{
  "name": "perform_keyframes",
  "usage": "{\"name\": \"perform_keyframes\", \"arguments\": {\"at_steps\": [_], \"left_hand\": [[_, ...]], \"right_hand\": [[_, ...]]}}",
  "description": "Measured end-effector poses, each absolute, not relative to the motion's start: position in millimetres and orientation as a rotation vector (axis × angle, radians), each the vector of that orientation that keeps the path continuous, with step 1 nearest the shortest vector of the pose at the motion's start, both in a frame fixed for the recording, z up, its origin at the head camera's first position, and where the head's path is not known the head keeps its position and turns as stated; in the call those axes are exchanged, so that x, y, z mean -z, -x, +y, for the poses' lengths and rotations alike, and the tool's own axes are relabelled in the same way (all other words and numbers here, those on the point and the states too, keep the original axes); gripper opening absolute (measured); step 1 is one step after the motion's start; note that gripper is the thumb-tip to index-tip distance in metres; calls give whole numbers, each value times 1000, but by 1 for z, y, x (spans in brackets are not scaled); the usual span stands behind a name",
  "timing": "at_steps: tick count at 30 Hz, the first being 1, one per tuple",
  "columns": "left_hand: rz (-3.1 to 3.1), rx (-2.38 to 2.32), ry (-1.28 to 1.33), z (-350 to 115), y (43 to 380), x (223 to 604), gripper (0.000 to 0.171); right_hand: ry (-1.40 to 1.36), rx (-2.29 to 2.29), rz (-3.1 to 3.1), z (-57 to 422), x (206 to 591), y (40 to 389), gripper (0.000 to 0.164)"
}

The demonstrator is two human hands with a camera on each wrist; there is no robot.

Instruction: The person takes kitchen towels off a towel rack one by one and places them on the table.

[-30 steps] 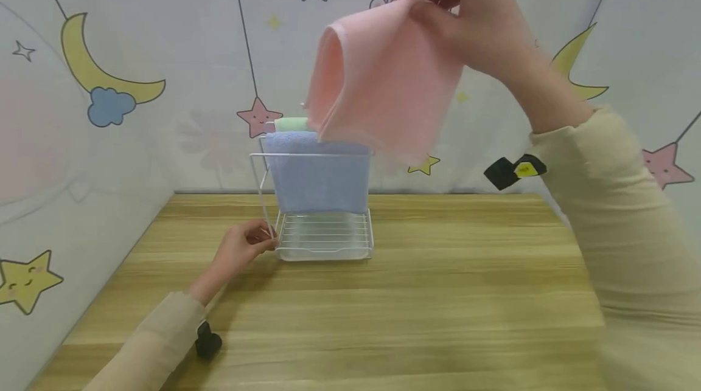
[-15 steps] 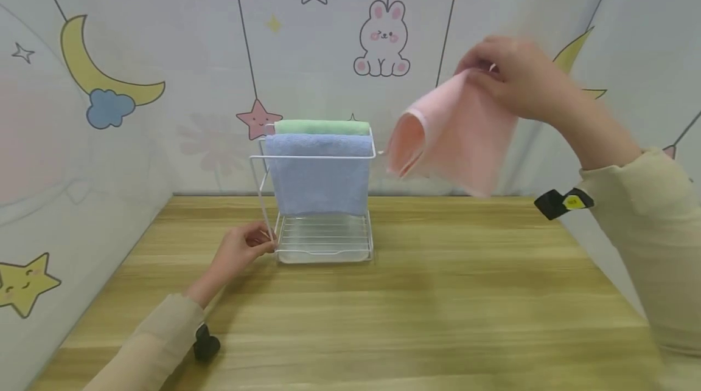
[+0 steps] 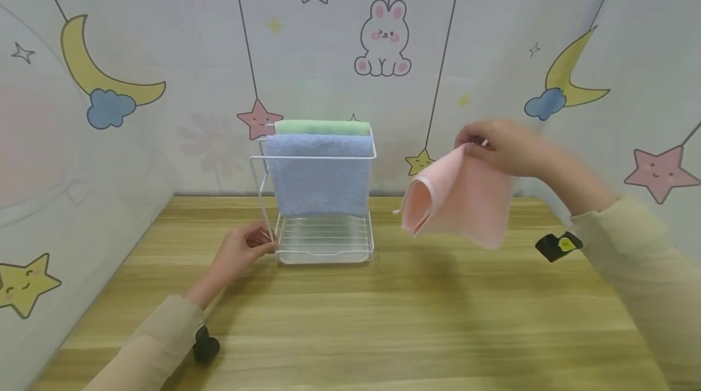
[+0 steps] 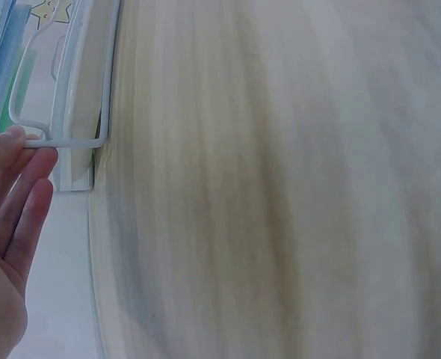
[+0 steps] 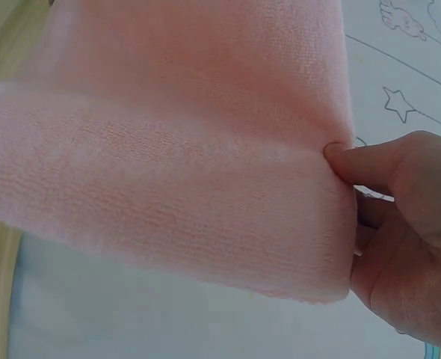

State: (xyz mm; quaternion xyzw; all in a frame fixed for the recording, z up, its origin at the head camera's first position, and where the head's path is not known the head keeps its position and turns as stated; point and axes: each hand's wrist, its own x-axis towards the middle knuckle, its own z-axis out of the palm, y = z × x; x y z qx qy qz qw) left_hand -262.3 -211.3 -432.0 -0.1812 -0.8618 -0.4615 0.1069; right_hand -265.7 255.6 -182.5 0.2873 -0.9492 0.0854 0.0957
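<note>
My right hand (image 3: 506, 146) pinches a folded pink towel (image 3: 471, 202) by its top fold, right of the rack and over the table. In the right wrist view the thumb presses on the edge of the terry cloth, and the other fingers are partly hidden behind it. My left hand (image 3: 241, 248) pinches a front upright of the white wire rack (image 3: 323, 252) near its base. The left wrist view shows thumb and fingertips on that wire (image 4: 71, 143). On the rack's bars hang a blue towel (image 3: 323, 181) and, behind it, a green towel (image 3: 323, 128).
The rack stands towards the back of the wood-grain table (image 3: 350, 318), with a clear tray at its base. A white curtain (image 3: 191, 44) printed with moons, stars and a rabbit closes off the back and sides. Black wrist cameras sit at both cuffs.
My right hand has carried the pink towel right and away from the rack, then down towards the table. The green towel has come into fuller view. My left hand stays on the rack.
</note>
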Motion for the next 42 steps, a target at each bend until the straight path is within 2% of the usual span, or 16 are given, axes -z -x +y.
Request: {"name": "perform_keyframes", "arguments": {"at_steps": [13, 17, 23, 42], "left_hand": [[-2543, 1351, 534, -211, 262, 432, 13], [-2535, 1363, 543, -212, 262, 433, 14], [-2536, 1384, 562, -213, 265, 437, 14], [-2521, 1396, 543, -212, 262, 435, 16]], "right_hand": [[-956, -495, -3034, 256, 228, 269, 11], [-951, -565, -3113, 255, 250, 281, 11], [-946, -713, -3155, 258, 281, 306, 20], [-850, -842, -3042, 251, 332, 367, 25]]}}
